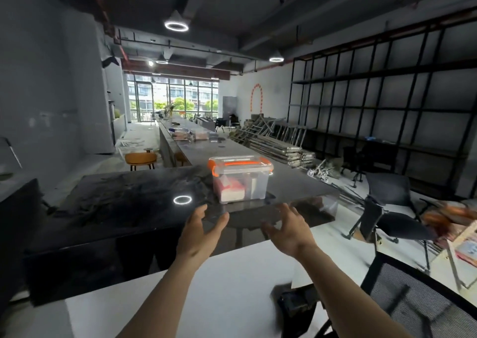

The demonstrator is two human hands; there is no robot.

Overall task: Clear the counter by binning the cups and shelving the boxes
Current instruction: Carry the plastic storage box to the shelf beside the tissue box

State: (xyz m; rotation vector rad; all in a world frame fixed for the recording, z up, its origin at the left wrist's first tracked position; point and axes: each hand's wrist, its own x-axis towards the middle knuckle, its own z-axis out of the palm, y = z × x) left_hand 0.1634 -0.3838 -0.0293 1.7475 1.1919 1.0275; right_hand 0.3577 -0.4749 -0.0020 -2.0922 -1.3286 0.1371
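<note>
A clear plastic box (241,180) with an orange-latched lid stands on the dark glossy counter (124,203), near its right end. White and pink items show through its walls. My left hand (202,230) is stretched out in front of the box, fingers apart, holding nothing. My right hand (286,228) is beside it to the right, also spread and holding nothing. Both hands are short of the box and apart from it. No cups are visible.
A tall black shelf unit (387,100) lines the right wall. Black office chairs (392,208) stand on the right, one mesh back (423,301) close by. A long counter (206,146) with scattered items runs away behind. Metal frames (273,141) are piled on the floor. An orange stool (140,159) is at left.
</note>
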